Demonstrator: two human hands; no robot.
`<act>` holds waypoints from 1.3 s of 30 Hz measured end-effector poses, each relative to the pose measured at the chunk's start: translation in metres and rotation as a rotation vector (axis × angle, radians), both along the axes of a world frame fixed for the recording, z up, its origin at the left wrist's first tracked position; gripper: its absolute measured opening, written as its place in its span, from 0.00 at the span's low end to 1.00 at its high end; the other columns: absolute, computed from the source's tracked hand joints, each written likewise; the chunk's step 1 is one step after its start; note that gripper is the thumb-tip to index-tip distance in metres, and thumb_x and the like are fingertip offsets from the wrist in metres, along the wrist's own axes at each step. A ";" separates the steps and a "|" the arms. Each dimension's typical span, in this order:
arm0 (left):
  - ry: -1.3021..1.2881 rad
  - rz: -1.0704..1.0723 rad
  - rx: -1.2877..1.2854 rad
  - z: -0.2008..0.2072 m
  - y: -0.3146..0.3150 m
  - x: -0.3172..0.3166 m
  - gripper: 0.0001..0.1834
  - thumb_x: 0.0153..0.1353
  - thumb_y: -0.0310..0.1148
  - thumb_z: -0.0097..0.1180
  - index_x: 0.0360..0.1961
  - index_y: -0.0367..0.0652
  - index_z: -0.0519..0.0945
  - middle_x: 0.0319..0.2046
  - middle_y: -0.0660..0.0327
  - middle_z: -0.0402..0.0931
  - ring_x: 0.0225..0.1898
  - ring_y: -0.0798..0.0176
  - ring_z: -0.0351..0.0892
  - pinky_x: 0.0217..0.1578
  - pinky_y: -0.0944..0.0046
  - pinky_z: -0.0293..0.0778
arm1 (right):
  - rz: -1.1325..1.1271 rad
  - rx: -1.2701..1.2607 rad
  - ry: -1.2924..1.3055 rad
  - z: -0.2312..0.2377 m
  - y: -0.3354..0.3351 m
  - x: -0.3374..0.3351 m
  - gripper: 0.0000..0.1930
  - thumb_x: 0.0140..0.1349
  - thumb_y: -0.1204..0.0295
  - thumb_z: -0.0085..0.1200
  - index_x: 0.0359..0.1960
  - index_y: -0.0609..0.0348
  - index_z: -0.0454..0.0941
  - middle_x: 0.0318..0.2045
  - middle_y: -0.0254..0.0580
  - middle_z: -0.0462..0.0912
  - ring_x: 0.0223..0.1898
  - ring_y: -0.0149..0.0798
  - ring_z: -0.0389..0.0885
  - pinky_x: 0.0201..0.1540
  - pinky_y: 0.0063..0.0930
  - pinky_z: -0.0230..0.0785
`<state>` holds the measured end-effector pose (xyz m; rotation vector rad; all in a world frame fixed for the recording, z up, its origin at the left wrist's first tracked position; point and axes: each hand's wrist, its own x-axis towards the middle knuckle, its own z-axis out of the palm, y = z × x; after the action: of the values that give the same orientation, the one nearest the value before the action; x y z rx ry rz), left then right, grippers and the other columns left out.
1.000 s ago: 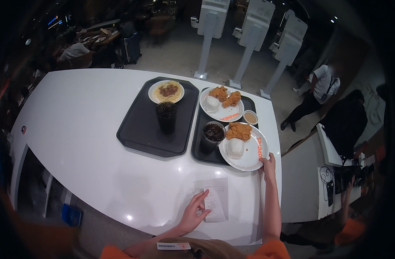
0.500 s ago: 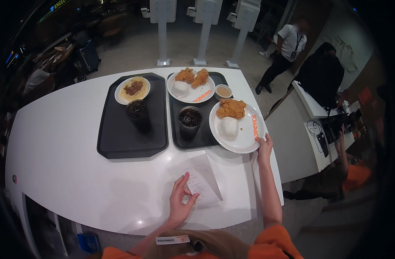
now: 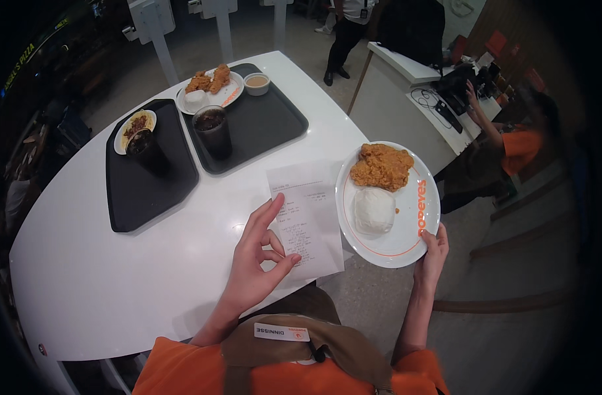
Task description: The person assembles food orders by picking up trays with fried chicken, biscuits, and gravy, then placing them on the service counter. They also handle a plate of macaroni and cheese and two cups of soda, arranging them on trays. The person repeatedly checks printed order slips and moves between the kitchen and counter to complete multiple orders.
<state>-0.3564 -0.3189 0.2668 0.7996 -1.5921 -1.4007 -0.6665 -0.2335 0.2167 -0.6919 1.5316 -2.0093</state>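
Note:
In my right hand (image 3: 434,257), closed on its lower right rim, a white plate (image 3: 406,247) hangs level beyond the table's right edge. On it lie a piece of fried chicken (image 3: 382,166) and a white paper-wrapped bundle (image 3: 374,210). My left hand (image 3: 255,257) holds a printed receipt (image 3: 311,224), its thumb over the paper's lower part and its index finger stretched out. The receipt reaches past the table edge beside the plate.
A dark tray (image 3: 274,135) carries another chicken plate (image 3: 228,99), a sauce cup (image 3: 256,83) and an iced dark drink (image 3: 212,135). Left of it, a second tray (image 3: 149,201) bears a pasta plate (image 3: 121,141) and a drink (image 3: 147,153). People stand near a counter (image 3: 406,66).
My right hand has lifted the plate off the right tray and carried it rightward, nearer me. The receipt has come up with my left hand. The view has turned right.

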 end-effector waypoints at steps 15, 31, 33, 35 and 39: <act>0.045 -0.886 -0.036 0.006 0.190 -0.067 0.40 0.46 0.12 0.52 0.65 0.41 0.62 0.63 0.56 0.57 0.34 0.77 0.67 0.33 0.80 0.73 | -1.122 0.083 -0.097 -0.023 0.415 0.219 0.16 0.57 0.80 0.48 0.48 0.70 0.70 0.37 0.45 0.82 0.36 0.29 0.80 0.42 0.21 0.71; 0.093 -1.125 0.032 -0.018 0.295 -0.065 0.40 0.47 0.11 0.48 0.66 0.36 0.60 0.63 0.54 0.61 0.39 0.74 0.72 0.37 0.77 0.77 | -1.454 0.179 -0.218 -0.011 0.511 0.356 0.19 0.54 0.81 0.48 0.50 0.70 0.70 0.37 0.44 0.81 0.34 0.28 0.81 0.39 0.19 0.72; 0.065 -1.200 -0.016 -0.021 0.300 -0.066 0.40 0.47 0.11 0.48 0.66 0.36 0.60 0.63 0.55 0.61 0.39 0.74 0.72 0.37 0.78 0.77 | -1.479 0.139 -0.228 -0.011 0.513 0.367 0.19 0.55 0.81 0.48 0.50 0.71 0.70 0.35 0.43 0.82 0.33 0.27 0.81 0.38 0.18 0.72; 0.075 -1.242 -0.060 -0.025 0.315 -0.071 0.39 0.47 0.12 0.47 0.65 0.38 0.61 0.62 0.55 0.62 0.41 0.73 0.71 0.36 0.76 0.76 | -1.501 0.110 -0.312 -0.012 0.516 0.376 0.19 0.55 0.81 0.48 0.50 0.71 0.70 0.35 0.43 0.82 0.32 0.27 0.82 0.37 0.18 0.72; -0.087 -1.378 0.079 -0.046 0.375 -0.108 0.36 0.47 0.14 0.41 0.62 0.39 0.66 0.58 0.56 0.65 0.41 0.69 0.73 0.38 0.71 0.73 | -1.581 0.065 -0.362 -0.023 0.542 0.395 0.19 0.54 0.81 0.48 0.50 0.71 0.71 0.35 0.44 0.83 0.30 0.26 0.82 0.34 0.17 0.72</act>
<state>-0.4643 0.0566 0.2212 -0.3946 -2.2633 -2.3330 -0.2719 0.3088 0.1933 1.3177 2.0628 -2.6958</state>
